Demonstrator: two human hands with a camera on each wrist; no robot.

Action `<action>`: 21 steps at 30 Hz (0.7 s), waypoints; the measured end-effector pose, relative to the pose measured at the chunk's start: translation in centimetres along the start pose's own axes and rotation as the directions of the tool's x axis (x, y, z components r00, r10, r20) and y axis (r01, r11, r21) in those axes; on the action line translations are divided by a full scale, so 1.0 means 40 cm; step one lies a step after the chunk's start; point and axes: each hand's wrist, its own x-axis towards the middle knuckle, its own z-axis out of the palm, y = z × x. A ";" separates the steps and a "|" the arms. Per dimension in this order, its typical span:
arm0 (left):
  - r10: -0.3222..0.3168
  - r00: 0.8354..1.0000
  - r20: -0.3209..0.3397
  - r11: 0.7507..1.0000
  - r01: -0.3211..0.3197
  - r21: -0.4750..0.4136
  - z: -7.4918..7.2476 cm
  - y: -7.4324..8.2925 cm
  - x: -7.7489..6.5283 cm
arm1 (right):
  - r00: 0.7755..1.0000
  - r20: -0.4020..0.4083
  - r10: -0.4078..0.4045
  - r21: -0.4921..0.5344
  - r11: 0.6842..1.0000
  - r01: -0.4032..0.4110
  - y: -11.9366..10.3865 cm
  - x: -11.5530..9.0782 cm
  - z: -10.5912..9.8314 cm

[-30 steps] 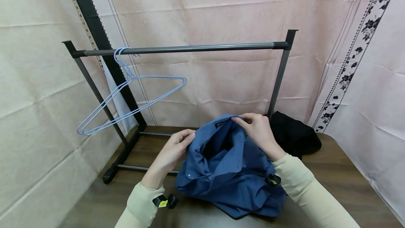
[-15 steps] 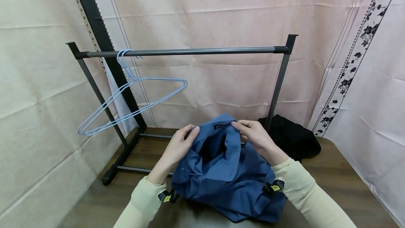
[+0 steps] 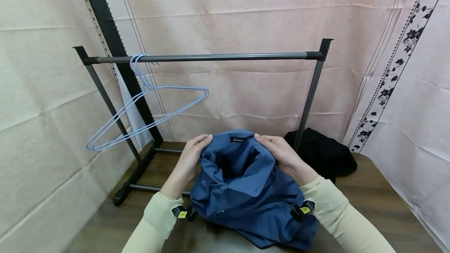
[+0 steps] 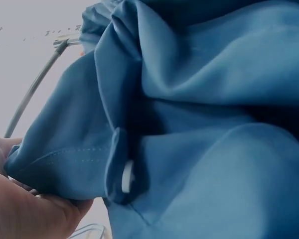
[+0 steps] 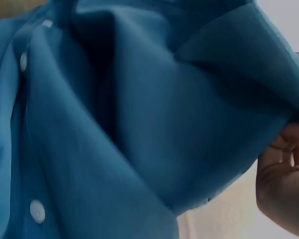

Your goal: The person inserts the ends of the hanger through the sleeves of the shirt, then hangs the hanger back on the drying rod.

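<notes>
2 hands hold a blue shirt (image 3: 246,194) by its collar above a brown table (image 3: 372,202); the left hand (image 3: 190,159) grips the collar's left side, fingers curled over the cloth edge, and the right hand (image 3: 281,155) grips the right side in the same way, thumb and fingers pinching the fabric. Between the 2 hands the collar gapes open, with a small dark label (image 3: 237,139) showing at the back of the neck; the rest of the shirt hangs bunched down to the table between the cream sleeves (image 3: 337,210). From the left wrist view the shirt (image 4: 199,114) fills the frame, a white button (image 4: 126,177) on its placket, and the left hand (image 4: 20,204) holds a fold of it; from the right wrist view 2 white buttons (image 5: 37,211) show on the cloth, and the right hand (image 5: 284,179) clasps the edge.

Behind stands a dark garment rack (image 3: 211,56) with 2 pale blue wire hangers (image 3: 147,108) hooked near its left end; a black garment (image 3: 327,155) lies on the table by the rack's right post.
</notes>
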 end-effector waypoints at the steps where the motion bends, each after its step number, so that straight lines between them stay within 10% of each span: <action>1: -0.005 1.000 0.003 1.000 0.005 -0.018 -0.003 0.001 0.001 | 1.000 0.002 -0.008 -0.015 1.000 0.008 0.001 0.000 0.000; 8: -0.016 0.998 0.056 0.995 0.021 -0.097 -0.023 0.014 -0.003 | 0.992 0.079 -0.094 -0.057 0.993 0.099 0.011 0.002 0.004; 21: 0.043 0.987 0.153 0.973 -0.076 0.219 -0.045 -0.001 -0.018 | 0.978 0.111 -0.175 -0.082 0.979 0.185 -0.020 0.002 0.016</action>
